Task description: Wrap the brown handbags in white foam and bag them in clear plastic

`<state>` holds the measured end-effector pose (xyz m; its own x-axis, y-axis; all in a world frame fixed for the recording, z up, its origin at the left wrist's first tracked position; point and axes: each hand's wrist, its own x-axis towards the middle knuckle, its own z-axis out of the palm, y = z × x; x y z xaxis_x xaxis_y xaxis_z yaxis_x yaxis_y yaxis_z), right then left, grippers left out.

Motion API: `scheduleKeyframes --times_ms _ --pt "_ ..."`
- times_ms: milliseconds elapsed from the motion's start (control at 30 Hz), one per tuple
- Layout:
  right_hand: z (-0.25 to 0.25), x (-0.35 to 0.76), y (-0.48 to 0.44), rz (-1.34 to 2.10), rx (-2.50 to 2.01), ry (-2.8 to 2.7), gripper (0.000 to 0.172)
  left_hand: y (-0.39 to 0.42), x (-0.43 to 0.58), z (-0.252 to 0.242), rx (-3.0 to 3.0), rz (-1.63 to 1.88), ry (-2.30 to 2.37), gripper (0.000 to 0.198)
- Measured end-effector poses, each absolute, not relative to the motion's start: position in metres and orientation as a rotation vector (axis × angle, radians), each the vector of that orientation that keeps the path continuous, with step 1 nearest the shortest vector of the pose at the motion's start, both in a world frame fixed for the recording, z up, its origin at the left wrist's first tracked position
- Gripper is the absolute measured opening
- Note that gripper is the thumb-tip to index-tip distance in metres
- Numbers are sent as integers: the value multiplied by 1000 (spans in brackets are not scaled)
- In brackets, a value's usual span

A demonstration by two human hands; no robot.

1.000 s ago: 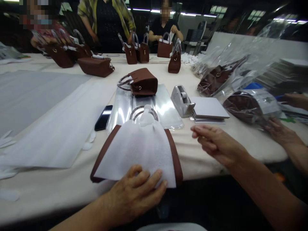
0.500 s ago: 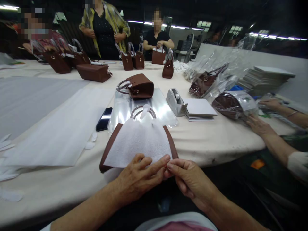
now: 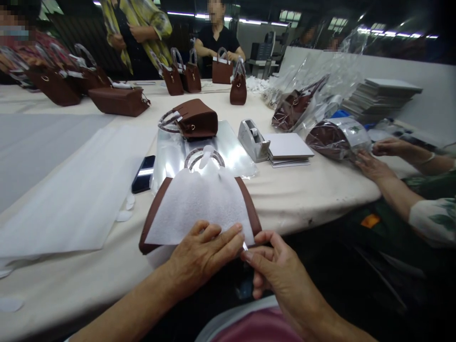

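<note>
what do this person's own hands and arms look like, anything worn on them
The left hand and right hand are both ungloved, with no rings visible. The forearms are slim toward the wrists and show no watch, bracelet or clear marking; any sleeves lie almost wholly out of frame. Pink clothing with a pale edge shows at the bottom.

The left hand (image 3: 206, 249) lay palm down, fingers pointing toward the right hand (image 3: 276, 266). The right's fingers were bent, its thumb tip near the left fingertips
</note>
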<state>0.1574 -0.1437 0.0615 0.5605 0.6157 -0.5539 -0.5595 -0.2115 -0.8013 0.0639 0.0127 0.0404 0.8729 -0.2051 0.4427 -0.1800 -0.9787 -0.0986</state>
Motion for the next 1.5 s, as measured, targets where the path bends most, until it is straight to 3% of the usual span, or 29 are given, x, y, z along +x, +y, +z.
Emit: scheduleKeyframes --times_ms 400,500,600,733,867,933,1000,1067,1133,1233,1367,1500 --pt "3 167 -157 923 -1671 -126 40 14 61 49 -2905 -545 443 33" --pt "26 183 -156 583 -1775 -338 28 12 60 50 -2893 -508 403 32" --pt "69 195 -123 303 -1601 -775 20 8 63 49 -2897 -497 360 31" --pt "101 188 -48 512 -1312 -1412 34 6 62 51 -2979 -498 466 29" --pt "88 174 -5 672 -1336 -1689 47 5 29 52 -2964 -780 325 20" --pt "78 171 -4 565 -1393 -1799 55 3 4 47 -2889 -1136 -63 26" --pt "72 168 -8 430 -1459 -1939 76 1 -18 39 -2770 -1408 -663 34" --pt "68 164 -11 313 -1514 -2058 87 0 -32 32 -2716 -1429 -1148 33" --pt "65 162 -13 235 -1504 -2141 71 1 -35 28 -2785 -1352 -1298 20" --pt "62 162 -15 221 -1428 -2098 39 8 -29 29 -2903 -1386 -1149 3" --pt "64 166 -23 234 -1306 -1965 35 20 -15 33 -3039 -1565 -914 4" --pt "64 159 -29 103 -1210 -2013 38 25 -6 37 -3050 -1678 -1211 12"
